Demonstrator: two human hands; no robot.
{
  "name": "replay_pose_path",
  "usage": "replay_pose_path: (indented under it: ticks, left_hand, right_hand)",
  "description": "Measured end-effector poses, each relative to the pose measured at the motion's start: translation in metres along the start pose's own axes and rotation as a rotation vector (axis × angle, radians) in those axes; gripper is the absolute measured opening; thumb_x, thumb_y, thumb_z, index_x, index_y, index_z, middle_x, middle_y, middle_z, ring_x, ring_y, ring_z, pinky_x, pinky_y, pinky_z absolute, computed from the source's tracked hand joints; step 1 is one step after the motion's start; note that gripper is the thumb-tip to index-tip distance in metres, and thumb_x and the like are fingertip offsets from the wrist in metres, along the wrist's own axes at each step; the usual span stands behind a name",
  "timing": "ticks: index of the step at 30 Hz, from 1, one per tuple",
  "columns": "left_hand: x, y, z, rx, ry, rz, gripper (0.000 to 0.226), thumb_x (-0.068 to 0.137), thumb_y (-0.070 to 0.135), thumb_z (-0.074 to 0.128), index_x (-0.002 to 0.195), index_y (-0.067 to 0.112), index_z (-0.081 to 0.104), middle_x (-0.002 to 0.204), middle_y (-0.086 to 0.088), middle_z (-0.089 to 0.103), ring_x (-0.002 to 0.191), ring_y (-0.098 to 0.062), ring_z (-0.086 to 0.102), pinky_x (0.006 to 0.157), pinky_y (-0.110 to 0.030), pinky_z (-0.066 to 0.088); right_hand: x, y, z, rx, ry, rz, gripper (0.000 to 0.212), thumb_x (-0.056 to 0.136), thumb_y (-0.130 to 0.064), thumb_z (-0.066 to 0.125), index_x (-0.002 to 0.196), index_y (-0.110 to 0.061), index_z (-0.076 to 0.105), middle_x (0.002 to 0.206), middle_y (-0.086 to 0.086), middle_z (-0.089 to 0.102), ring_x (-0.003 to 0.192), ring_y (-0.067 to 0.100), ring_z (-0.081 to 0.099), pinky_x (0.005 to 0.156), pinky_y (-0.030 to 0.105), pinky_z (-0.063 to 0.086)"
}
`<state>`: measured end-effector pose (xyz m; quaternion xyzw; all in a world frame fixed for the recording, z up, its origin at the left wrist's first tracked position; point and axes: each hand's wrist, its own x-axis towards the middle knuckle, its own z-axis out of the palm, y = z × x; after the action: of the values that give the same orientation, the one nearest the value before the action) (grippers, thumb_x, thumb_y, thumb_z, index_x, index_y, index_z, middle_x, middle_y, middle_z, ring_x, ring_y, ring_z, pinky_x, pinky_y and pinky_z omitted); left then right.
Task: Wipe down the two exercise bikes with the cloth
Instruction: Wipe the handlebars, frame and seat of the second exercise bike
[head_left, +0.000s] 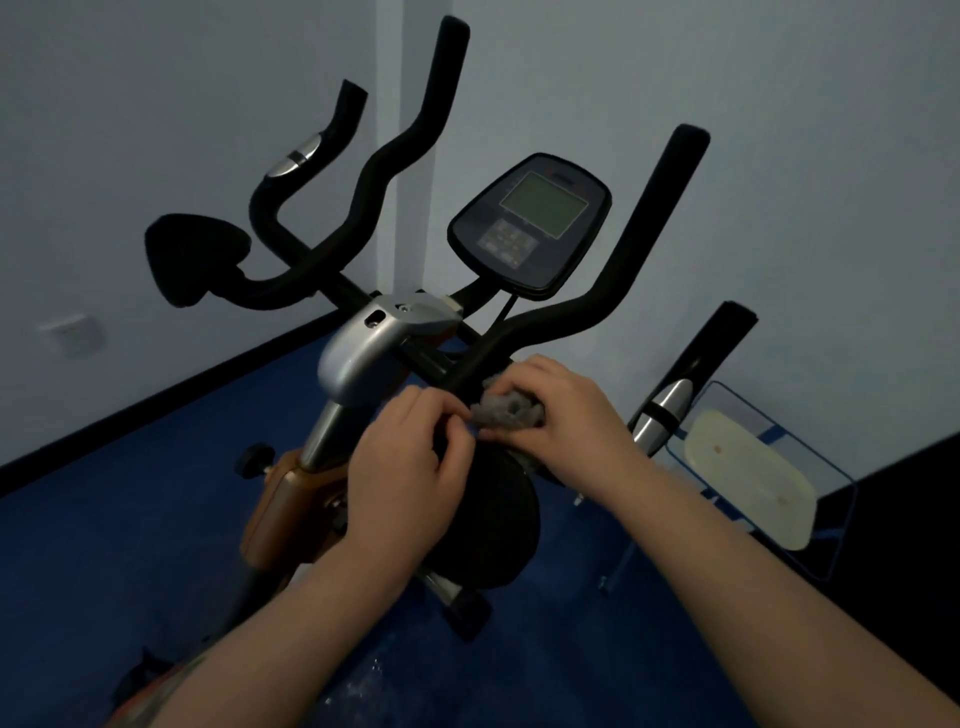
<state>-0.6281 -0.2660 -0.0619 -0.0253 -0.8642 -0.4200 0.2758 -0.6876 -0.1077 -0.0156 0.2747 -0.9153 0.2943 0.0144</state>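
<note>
A: Where's the cloth (506, 410)?

B: Bunched up grey under the right hand (563, 410), whose fingers are curled down over it, pressing it onto the black handlebar (566, 312) near where the bar meets the stem of the exercise bike (363, 358).

A: And the left hand (402, 475)?

B: Just beside it. The thumb and forefinger pinch the near edge of the cloth, the other fingers curled in loosely. The two hands nearly touch.

A: What lies beyond the fingertips?

B: Past the right fingers the bar rises up and away to its foam tip. Above both hands sits the console (527, 226), its greenish screen dark. Left of the left fingers is the silver stem cover, and below it an orange-brown frame with a black knob (254, 460).

A: Anything to the right?

B: Past the right wrist, a silver and black grip (667, 410), and behind it a blue wire rack (810, 530) holding a pale cream pad (748, 488). Blue floor (93, 561) underneath.
</note>
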Motion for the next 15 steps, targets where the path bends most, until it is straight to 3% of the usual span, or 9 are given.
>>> replay_pose_path:
  ticks: [4, 9, 12, 15]
  left_hand:
    - [-0.002, 0.0, 0.0, -0.01, -0.006, -0.007, 0.018, 0.089, 0.03, 0.042, 0.089, 0.025, 0.058, 0.082, 0.012, 0.054, 0.074, -0.004, 0.051, 0.062, -0.028, 0.046]
    - [-0.001, 0.0, 0.001, 0.008, -0.004, -0.011, 0.02, 0.088, 0.029, 0.042, 0.088, 0.022, 0.06, 0.082, 0.009, 0.056, 0.076, -0.006, 0.052, 0.065, -0.029, 0.046]
    - [0.0, 0.002, -0.001, 0.003, -0.016, -0.006, 0.02, 0.088, 0.029, 0.041, 0.088, 0.022, 0.06, 0.081, 0.009, 0.055, 0.076, -0.005, 0.051, 0.065, -0.031, 0.046]
    - [-0.001, 0.001, -0.001, -0.01, -0.015, -0.001, 0.02, 0.088, 0.029, 0.041, 0.088, 0.022, 0.06, 0.08, 0.009, 0.056, 0.075, -0.007, 0.052, 0.063, -0.033, 0.048]
  right_hand:
    - [-0.019, 0.008, -0.021, -0.026, -0.085, 0.09, 0.026, 0.072, -0.036, 0.083, 0.091, -0.028, 0.067, 0.092, -0.015, 0.059, 0.087, 0.002, 0.056, 0.078, 0.026, 0.047]
    - [0.01, -0.003, 0.007, 0.087, 0.061, 0.193, 0.021, 0.08, -0.036, 0.076, 0.088, -0.022, 0.064, 0.081, -0.006, 0.062, 0.08, 0.011, 0.059, 0.07, 0.031, 0.048]
    - [-0.005, 0.002, 0.005, -0.051, 0.037, 0.15, 0.023, 0.085, -0.039, 0.07, 0.106, -0.028, 0.067, 0.095, -0.006, 0.065, 0.089, 0.01, 0.059, 0.076, 0.027, 0.047]
    - [-0.016, 0.007, -0.005, -0.117, -0.03, 0.19, 0.03, 0.09, -0.044, 0.062, 0.117, -0.032, 0.065, 0.104, -0.005, 0.065, 0.096, 0.012, 0.059, 0.082, 0.034, 0.049]
